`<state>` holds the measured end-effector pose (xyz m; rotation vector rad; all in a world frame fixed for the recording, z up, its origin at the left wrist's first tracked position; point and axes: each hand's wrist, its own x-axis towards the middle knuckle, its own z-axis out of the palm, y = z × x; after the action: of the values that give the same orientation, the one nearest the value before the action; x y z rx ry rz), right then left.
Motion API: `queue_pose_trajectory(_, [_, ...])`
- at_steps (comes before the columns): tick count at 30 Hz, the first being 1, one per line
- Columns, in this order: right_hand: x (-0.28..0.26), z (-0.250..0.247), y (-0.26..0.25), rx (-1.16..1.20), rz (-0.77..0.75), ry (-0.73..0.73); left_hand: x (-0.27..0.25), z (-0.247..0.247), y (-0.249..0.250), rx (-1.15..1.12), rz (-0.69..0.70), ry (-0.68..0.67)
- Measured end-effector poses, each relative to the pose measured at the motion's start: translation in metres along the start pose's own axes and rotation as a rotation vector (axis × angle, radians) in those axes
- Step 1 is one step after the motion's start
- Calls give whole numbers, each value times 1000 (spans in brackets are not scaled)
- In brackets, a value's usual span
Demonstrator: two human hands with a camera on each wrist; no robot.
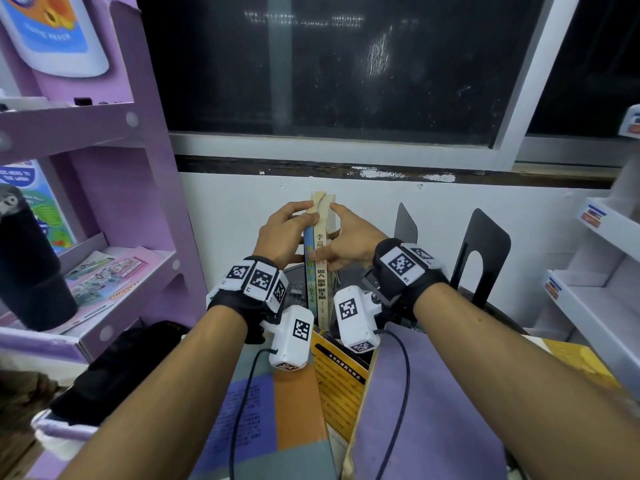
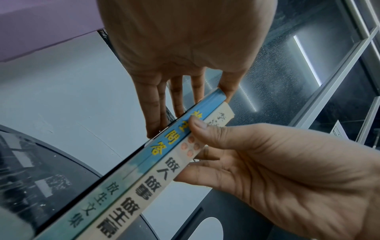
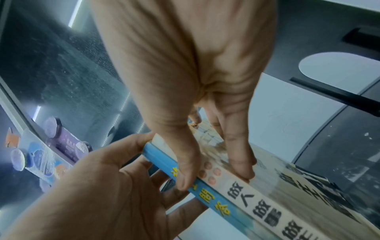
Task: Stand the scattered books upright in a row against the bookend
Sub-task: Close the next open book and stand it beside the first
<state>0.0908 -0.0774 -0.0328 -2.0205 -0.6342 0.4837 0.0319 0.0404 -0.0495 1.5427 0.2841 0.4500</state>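
Two books stand upright side by side, spines toward me: a blue-spined book (image 1: 309, 285) (image 2: 139, 164) (image 3: 216, 201) and a cream-spined book (image 1: 322, 289) (image 2: 152, 183) (image 3: 246, 199). My left hand (image 1: 284, 237) (image 2: 185, 48) (image 3: 102, 186) lays its fingers along the blue book's left cover, with its thumb hooked over the top. My right hand (image 1: 346, 244) (image 2: 267, 162) (image 3: 185, 65) pinches the pair, thumb on the spines and fingers on the cream book's right cover. A black bookend (image 1: 491, 237) stands to the right, apart from the books. A grey bookend (image 1: 407, 223) stands behind my right hand.
Flat in front of me lie a purple-and-orange book (image 1: 277, 410), a yellow book (image 1: 341, 375) and a purple book (image 1: 433, 410). A purple shelf unit (image 1: 121, 168) with a black bottle (image 1: 27, 265) is at the left, white shelving (image 1: 606, 254) at the right. A black bag (image 1: 121, 368) lies lower left.
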Motion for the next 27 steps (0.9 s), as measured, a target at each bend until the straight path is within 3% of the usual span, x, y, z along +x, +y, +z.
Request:
queue_pose_trajectory(16, [-29, 0, -3, -33, -11, 53, -22, 1, 15, 94, -45, -96])
queue_pose_trajectory(27, [-83, -3, -18, -209, 22, 7, -63, -23, 32, 339, -57, -74])
